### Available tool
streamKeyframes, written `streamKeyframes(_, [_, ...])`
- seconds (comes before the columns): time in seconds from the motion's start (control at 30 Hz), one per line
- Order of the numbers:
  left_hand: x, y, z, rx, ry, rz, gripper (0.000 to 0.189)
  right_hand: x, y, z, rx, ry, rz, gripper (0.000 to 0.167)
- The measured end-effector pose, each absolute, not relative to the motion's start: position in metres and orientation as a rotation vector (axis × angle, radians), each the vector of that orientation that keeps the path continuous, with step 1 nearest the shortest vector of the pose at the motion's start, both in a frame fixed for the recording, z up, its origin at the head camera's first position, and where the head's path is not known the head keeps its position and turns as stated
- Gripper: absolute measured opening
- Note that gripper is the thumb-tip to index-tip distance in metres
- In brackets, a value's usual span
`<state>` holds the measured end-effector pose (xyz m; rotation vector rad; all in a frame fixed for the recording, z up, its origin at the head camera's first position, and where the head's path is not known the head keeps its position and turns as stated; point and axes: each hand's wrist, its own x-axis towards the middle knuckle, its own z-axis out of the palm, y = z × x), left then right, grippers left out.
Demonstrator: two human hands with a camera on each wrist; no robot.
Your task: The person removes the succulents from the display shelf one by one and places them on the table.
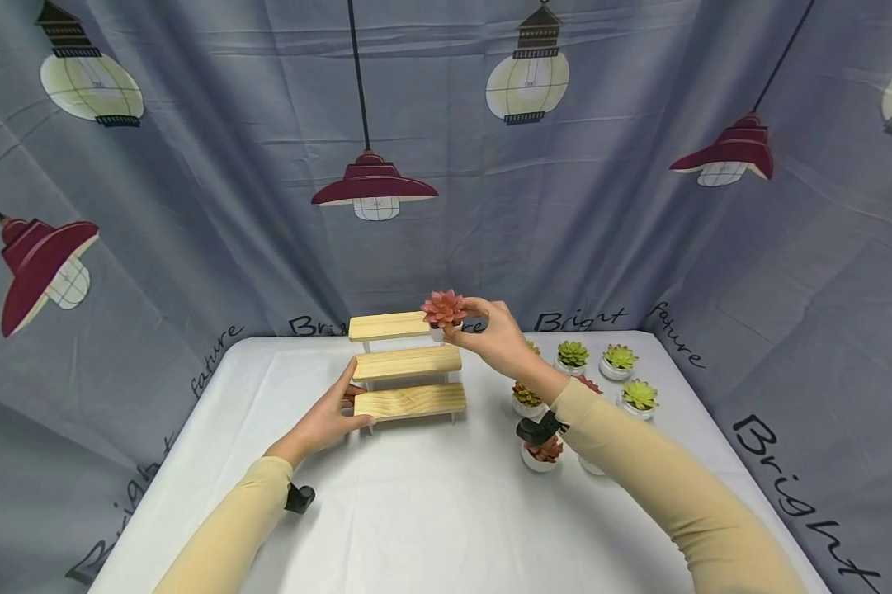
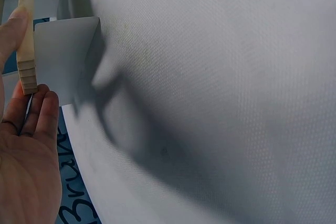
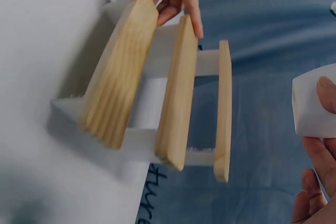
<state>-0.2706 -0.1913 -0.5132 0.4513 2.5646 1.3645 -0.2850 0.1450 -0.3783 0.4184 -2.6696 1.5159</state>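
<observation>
A three-step stand with pale wooden boards (image 1: 408, 362) and white side supports stands toward the back of the table. My left hand (image 1: 329, 419) grips its left end, thumb at the lowest board and fingers beside the middle one. In the left wrist view the thumb and fingers of that hand (image 2: 31, 166) meet a board's end (image 2: 26, 51). Between thumb and fingers my right hand (image 1: 499, 340) pinches a potted red succulent (image 1: 444, 308), held at the right end of the top board. Its white pot (image 3: 308, 109) shows in the right wrist view; the plant is out of frame there.
Right of the stand are several potted succulents, among them green ones (image 1: 620, 357), a yellowish one (image 1: 527, 395) and a reddish one (image 1: 542, 450). My right forearm partly covers this group. A grey curtain (image 1: 446, 247) with printed lamps hangs right behind the white table (image 1: 416, 511).
</observation>
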Motion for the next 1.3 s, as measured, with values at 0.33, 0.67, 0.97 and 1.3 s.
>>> streamKeyframes(0.33, [-0.269,-0.191,-0.512,0.435,2.561,1.355,0.117,-0.278,0.180,-0.389,0.367,-2.697,1.430,0.074])
streamKeyframes(0.67, [-0.268,-0.190,-0.510,0.435,2.566,1.350,0.116,-0.265,0.205,-0.396,0.285,-2.741,1.424,0.074])
streamKeyframes(0.97, [-0.268,-0.190,-0.510,0.424,2.566,1.344,0.116,-0.253,0.227,-0.403,0.246,-2.719,1.410,0.067])
streamKeyframes(1.3, [-0.267,-0.190,-0.510,0.431,2.561,1.350,0.116,-0.242,0.254,-0.412,0.214,-2.702,1.416,0.073])
